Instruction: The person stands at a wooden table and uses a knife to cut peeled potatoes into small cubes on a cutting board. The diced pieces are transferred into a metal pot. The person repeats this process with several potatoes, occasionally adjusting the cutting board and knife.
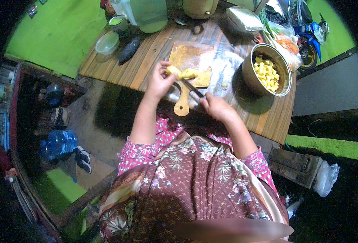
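Note:
On a wooden cutting board [193, 54] lie two pale yellow pieces that look like peeled potato. My left hand [161, 79] grips the left potato piece [173, 71] between thumb and fingers. The other potato piece [189, 73] rests just right of it on the board. In my right hand [214, 105] is a knife [194, 88] with a dark handle, its blade slanting up and left so the tip is near both pieces. The board's handle [182, 104] points towards me past the table edge. Right of the board, a metal pot [248, 79] holds yellow cubes [266, 74].
A clear plastic bowl [107, 43], a dark stone pestle-like object [129, 50] and a tall plastic container [150, 15] stand on the wooden table [124, 71] at left. Plastic bags with vegetables [286, 45] sit behind the pot. A covered tray [244, 18] is at back right.

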`<state>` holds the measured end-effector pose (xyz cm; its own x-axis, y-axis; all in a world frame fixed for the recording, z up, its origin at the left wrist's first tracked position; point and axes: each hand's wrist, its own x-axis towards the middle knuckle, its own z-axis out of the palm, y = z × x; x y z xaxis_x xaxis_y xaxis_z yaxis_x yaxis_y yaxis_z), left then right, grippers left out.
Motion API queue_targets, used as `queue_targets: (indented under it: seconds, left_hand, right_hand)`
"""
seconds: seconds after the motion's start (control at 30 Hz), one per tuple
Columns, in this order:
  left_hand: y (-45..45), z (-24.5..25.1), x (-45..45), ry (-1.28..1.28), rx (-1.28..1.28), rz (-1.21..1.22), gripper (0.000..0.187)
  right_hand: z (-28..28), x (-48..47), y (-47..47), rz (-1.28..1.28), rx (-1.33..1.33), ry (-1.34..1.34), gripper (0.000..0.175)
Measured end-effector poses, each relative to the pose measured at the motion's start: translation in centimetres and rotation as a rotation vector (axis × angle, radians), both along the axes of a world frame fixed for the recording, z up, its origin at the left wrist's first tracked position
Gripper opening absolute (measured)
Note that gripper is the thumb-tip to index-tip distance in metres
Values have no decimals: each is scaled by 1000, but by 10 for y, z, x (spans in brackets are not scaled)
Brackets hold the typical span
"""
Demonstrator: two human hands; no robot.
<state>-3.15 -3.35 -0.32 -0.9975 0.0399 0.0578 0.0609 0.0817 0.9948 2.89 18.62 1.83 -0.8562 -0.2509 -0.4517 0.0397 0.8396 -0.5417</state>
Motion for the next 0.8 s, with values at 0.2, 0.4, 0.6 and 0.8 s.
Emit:
queue_targets:
  seconds: [0.2, 0.4, 0.6, 0.8]
  left_hand:
    - [25, -21, 14, 212, -415, 65, 28]
    - [21, -15, 12, 156, -474, -31, 23]
    - [20, -10, 15, 148, -464, -40, 19]
    - [16, -8, 14, 138, -497, -55, 23]
  right_hand:
    - [11, -12, 4, -49, 58, 131, 42]
    - [32, 18, 6, -28, 85, 96, 37]
    - [13, 25, -11, -74, 111, 63, 32]
    - [12, -6, 7, -49, -90, -269, 45]
